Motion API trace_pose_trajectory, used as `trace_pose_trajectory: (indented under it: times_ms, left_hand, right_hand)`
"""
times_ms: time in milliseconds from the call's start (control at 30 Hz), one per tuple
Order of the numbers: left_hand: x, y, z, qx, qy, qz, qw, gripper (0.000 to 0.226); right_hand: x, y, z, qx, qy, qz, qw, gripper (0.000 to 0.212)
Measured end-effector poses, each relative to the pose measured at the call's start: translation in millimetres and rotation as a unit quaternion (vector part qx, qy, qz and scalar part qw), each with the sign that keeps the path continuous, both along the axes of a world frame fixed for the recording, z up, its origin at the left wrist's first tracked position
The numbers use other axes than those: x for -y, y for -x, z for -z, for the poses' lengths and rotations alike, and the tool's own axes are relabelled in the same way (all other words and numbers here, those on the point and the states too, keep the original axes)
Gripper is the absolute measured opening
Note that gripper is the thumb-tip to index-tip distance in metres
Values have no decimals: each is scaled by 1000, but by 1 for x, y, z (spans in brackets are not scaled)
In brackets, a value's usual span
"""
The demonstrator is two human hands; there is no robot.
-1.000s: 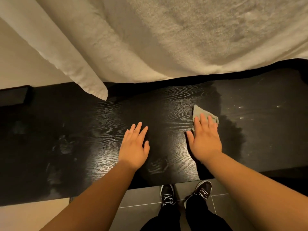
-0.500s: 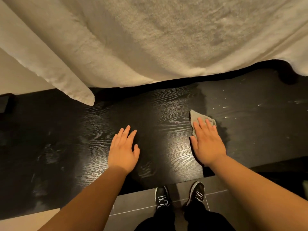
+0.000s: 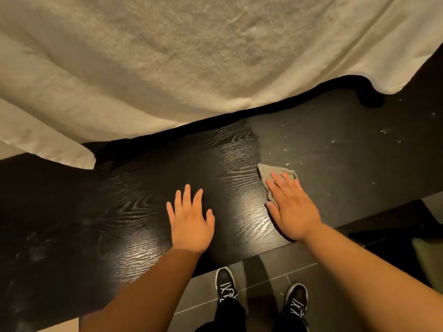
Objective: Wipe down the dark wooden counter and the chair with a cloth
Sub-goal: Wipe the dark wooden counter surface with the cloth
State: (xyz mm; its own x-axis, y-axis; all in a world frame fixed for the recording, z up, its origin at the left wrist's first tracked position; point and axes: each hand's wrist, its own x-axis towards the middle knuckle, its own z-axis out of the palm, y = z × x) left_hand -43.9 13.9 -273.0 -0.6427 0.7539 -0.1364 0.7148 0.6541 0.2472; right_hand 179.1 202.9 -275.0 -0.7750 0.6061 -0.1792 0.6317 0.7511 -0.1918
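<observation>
The dark wooden counter (image 3: pixel 119 200) runs across the view, its grain shiny in the middle and dull with pale specks on the right part. A small grey cloth (image 3: pixel 268 172) lies on it right of centre. My right hand (image 3: pixel 291 207) presses flat on the cloth with straight fingers, covering most of it. My left hand (image 3: pixel 190 221) rests flat on the bare counter to the left, fingers spread. No chair can be made out.
A large white towel-like fabric (image 3: pixel 191 63) hangs over the counter's far side, one corner (image 3: pixel 81 159) drooping onto the left part. Grey floor tiles (image 3: pixel 263 279) and my black shoes (image 3: pixel 225 283) lie below the near edge. A greenish object (image 3: pixel 429 257) sits at lower right.
My right hand has slid the cloth rightward along the counter, and the shiny wiped patch has grown. My left hand followed to the right. The view has shifted right.
</observation>
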Motion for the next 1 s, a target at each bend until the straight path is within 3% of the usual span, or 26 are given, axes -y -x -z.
trace_pose_trajectory:
  times_ms: [200,433,600,733,900,1000]
  left_hand:
    - [-33,-42,-1,-3,28,19,999,66]
    - [-73,-75,-5,-4,38,20,999,70]
    - [-91,-92,2,-16,33,4,999,79]
    - [-93,-92,4,-18,30,-7,999,79]
    - [-98,-92,2,-13,52,-15,998,81]
    - [-99,-93,0,-13,49,-20,999,79]
  right_hand:
    - [-14,-21,-2,-1,-7,63,998,71]
    - [2,-31,5,-18,14,-150,988,66]
    - [-81,-93,2,14,-9,13,1000,70]
    - [-74,-81,2,9,-27,81,996,69]
    - [-1,-30,6,-53,19,-97,994,72]
    - [-23,-41,8,-64,25,-158,985,72]
